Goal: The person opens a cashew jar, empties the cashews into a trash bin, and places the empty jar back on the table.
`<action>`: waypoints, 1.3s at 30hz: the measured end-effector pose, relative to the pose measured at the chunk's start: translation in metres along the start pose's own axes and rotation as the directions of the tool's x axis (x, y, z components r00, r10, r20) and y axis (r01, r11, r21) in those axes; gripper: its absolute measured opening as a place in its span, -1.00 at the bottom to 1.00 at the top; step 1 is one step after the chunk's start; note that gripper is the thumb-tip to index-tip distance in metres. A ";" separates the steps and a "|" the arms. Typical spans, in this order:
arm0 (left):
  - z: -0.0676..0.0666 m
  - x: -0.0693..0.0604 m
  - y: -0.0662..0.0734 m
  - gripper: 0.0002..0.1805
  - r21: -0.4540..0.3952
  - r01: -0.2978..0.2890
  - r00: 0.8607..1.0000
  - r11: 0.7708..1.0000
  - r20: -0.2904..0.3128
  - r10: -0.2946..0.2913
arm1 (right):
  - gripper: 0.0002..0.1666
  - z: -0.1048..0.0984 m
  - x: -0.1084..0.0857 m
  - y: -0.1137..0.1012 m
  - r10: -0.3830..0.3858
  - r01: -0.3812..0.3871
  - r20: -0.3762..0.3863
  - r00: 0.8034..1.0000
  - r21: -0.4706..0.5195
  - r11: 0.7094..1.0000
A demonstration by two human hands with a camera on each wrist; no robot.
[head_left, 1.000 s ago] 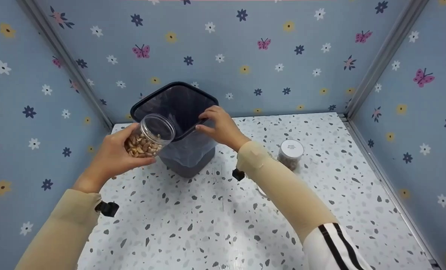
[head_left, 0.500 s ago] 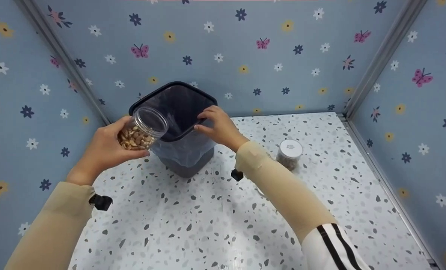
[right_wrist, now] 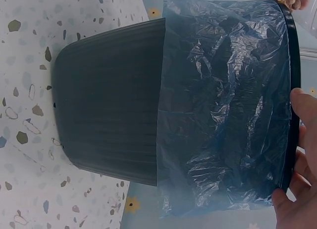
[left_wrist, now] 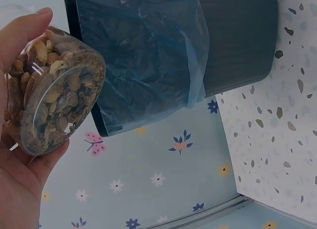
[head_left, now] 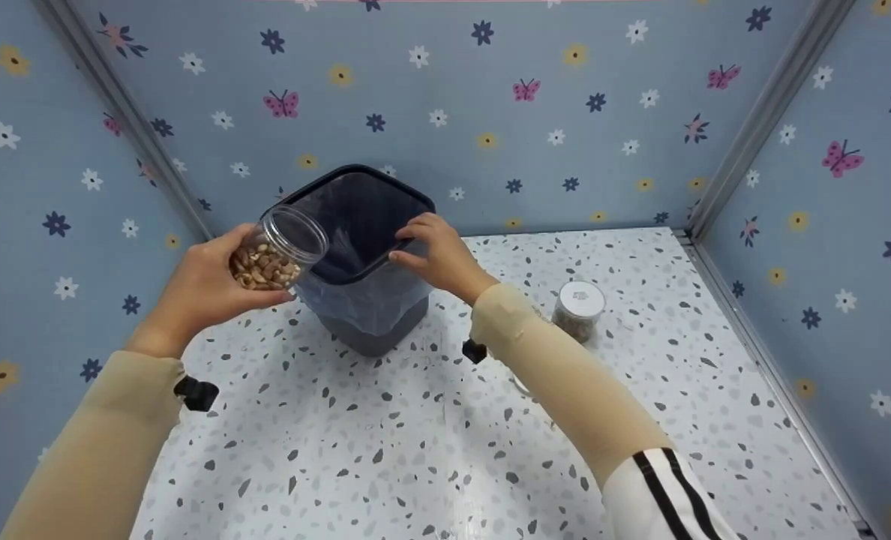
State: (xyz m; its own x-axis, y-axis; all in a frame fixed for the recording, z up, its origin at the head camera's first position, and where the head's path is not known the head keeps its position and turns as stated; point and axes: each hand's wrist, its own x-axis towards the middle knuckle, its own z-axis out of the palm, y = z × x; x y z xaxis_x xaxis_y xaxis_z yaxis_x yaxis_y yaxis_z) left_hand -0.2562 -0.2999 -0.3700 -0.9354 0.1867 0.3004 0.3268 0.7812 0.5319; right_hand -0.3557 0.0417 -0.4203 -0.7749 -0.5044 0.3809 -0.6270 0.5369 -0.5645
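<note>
My left hand (head_left: 205, 285) grips a clear plastic jar (head_left: 295, 236) partly filled with mixed nuts (head_left: 262, 268). The jar is tilted, its uncovered mouth facing the near left rim of a dark trash bin (head_left: 374, 343). In the left wrist view, the jar's base (left_wrist: 62, 105) faces the camera, with fingers and thumb around its side. A translucent bag (head_left: 370, 304) lines the bin and folds down over its outside. On the bin's right rim, my right hand (head_left: 445, 255) pinches the edge between thumb and fingers, as the right wrist view confirms. The bin's bottom inside is too dark to make out.
A second jar (head_left: 580, 309) with a white lid stands on the speckled tabletop (head_left: 385, 465), right of my right forearm. Part of a white round thing (head_left: 521, 385) shows beneath that forearm. Flowered panels (head_left: 490, 112) enclose the back and both sides.
My left hand has drawn the nut jar left and slightly up, from over the bin's front edge toward its left corner. The nuts have shifted inside it. My right hand stays on the rim.
</note>
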 end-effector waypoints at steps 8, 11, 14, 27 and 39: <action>-0.005 0.009 0.000 0.05 0.013 0.010 1.000 1.000 0.015 -0.010 | -0.52 0.000 0.001 0.001 0.002 -0.002 -0.006 1.000 -0.006 1.000; -0.006 0.012 0.000 0.03 0.023 0.010 1.000 1.000 0.024 -0.011 | -0.51 0.000 0.001 0.001 0.005 -0.005 0.000 1.000 -0.005 1.000; -0.007 0.014 -0.001 0.01 0.033 0.009 0.999 0.999 0.033 -0.010 | -0.51 0.000 0.001 0.001 0.007 -0.007 0.004 1.000 -0.004 1.000; -0.011 0.027 -0.003 0.00 0.063 0.009 0.999 0.998 0.052 -0.012 | -0.49 -0.002 0.000 0.000 0.028 -0.028 0.012 1.000 -0.001 1.000; -0.017 0.031 -0.011 -0.02 0.115 0.023 0.999 0.993 0.046 -0.028 | -0.48 -0.001 0.002 -0.001 0.032 -0.032 0.025 0.999 -0.007 0.999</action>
State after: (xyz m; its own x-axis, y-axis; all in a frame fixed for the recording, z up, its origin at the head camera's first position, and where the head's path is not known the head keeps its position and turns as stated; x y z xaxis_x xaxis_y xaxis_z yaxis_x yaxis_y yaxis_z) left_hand -0.2866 -0.3122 -0.3531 -0.9494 0.1918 0.2487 0.2877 0.8488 0.4436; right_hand -0.3574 0.0411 -0.4180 -0.7923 -0.5040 0.3440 -0.6026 0.5574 -0.5712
